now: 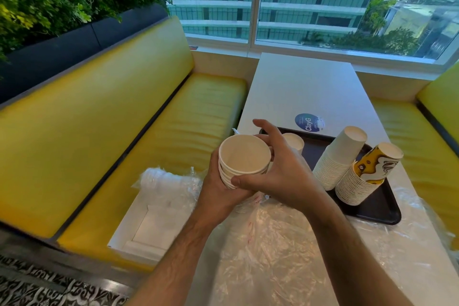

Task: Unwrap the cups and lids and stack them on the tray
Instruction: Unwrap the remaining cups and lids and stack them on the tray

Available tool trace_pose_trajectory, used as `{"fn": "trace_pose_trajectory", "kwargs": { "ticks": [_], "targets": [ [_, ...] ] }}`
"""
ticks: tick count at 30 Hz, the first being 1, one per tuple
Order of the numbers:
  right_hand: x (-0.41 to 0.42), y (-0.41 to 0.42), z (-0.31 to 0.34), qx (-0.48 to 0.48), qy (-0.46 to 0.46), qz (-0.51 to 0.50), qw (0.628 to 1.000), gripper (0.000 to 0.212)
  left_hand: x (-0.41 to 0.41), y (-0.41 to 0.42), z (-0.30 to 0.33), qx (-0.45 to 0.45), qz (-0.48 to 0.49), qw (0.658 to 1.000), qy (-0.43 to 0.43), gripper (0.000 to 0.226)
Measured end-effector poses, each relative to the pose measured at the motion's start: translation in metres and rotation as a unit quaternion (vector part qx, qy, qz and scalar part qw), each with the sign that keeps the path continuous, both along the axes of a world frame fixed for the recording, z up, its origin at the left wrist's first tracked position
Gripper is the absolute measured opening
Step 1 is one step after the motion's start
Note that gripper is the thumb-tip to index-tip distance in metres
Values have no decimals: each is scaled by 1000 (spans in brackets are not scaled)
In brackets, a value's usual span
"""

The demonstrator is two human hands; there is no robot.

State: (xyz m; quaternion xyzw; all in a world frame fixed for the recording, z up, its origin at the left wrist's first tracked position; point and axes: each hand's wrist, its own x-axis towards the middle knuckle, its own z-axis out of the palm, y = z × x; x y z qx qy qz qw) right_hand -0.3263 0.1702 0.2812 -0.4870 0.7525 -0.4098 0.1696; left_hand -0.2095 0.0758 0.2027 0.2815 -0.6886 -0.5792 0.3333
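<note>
Crumpled plastic wrap (pixel 273 243) covers the counter (pixel 298 87) nearest me. Just left of the tray (pixel 372 208), my left hand (pixel 218 189) cups a short cup stack (pixel 242 161); right hand (pixel 280 169) pinches its rim. Risk: leaning stacks (pixel 340 159) on the tray topple if I bump them.

Short stack of plain white paper cups (pixel 242 164): white inside and out. Rectangular plastic tray (pixel 380 208): dark brown. Tall stack of white paper cups (pixel 339 156): unprinted. Adjacent stack of printed paper cups (pixel 370 172): yellow, with white and dark markings. Worktop (pixel 305 87): white, bearing a round blue sticker (pixel 309 122) with white lettering. Padded bench seat (pixel 159 136): yellow. Crumpled plastic wrapping (pixel 278 251) at the near edge: clear, red print. Tiled floor (pixel 49 288): black-and-white ornamental pattern.
</note>
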Motion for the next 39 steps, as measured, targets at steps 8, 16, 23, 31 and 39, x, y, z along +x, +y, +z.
{"fn": "trace_pose_trajectory", "kwargs": {
  "ticks": [8, 16, 23, 31, 39],
  "targets": [
    [-9, 1, 19, -140, -76, -37, 987, 95, 0, 0, -1, -13, -8, 1000, 9, 87],
    [-33, 19, 14, -160, -162, -35, 973, 90, -1, -1, -4, -24, -9, 999, 19, 89],
    [-67, 48, 19, -56, -160, 49, 984, 89, -1, -2, -8, 0, 8, 1000, 25, 93],
    [-87, 62, 0, 113, -108, 50, 986, 87, -4, -2, -9, -24, -4, 999, 42, 93],
    [-105, 24, -30, -16, -18, -92, 996, 94, -4, -4, -14, -27, -2, 999, 43, 95]
  ]
}}
